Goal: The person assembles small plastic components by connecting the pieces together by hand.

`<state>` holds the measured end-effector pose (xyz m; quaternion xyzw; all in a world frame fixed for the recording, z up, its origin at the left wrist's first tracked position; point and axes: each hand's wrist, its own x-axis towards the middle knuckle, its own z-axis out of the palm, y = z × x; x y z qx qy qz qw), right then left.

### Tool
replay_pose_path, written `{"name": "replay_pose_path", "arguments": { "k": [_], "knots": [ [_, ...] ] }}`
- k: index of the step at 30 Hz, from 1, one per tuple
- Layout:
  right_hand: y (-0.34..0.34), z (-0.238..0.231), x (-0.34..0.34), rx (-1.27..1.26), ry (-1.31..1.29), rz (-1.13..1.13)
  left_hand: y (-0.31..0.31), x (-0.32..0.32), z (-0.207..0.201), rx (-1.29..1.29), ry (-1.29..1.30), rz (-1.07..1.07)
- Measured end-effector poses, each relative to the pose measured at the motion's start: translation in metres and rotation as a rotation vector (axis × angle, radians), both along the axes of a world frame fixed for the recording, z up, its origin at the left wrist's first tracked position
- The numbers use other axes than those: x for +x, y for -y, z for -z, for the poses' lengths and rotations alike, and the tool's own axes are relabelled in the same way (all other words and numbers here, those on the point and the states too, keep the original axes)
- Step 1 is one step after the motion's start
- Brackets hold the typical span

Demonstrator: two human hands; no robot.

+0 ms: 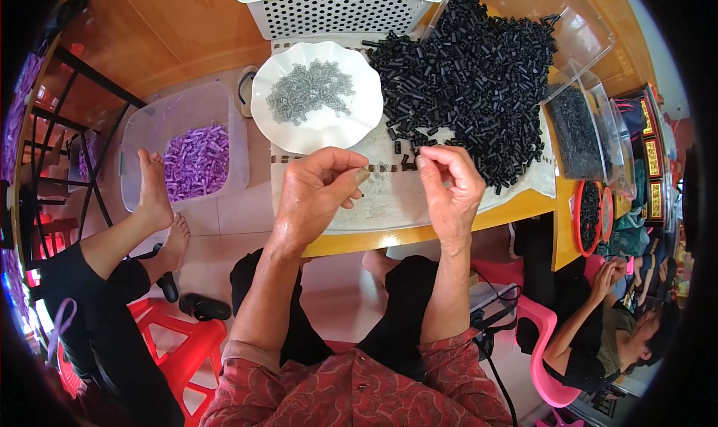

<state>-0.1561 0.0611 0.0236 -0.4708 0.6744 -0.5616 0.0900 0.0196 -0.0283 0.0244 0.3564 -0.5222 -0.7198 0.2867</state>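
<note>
plate (359, 124): grey clips (310, 89), beyond fingers | black tubes (471, 75): loose heap (on the table (419, 234)) | left hand (318, 191), right hand (449, 188): raised, fingers each pinching a small piece

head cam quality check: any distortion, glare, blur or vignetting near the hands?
Head view: strong fisheye, the yellow table edge bows and black vignette fills the corners. Daylight is even, with soft shadows; mild glare on the clear plastic bin and the white plate. The left hand and right hand are sharp at centre, while the pile of black parts loses detail toward the rim.
</note>
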Motion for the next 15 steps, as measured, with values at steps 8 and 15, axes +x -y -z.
{"name": "replay_pose_path", "arguments": {
  "k": [8,15],
  "knots": [
    [-0.003,0.013,-0.014,0.025,-0.125,0.159,-0.001,-0.001,0.0,0.034,-0.049,-0.054],
    [-0.009,0.014,-0.028,0.045,-0.043,0.277,0.001,0.002,-0.001,0.036,-0.032,-0.088]
  ]
}}
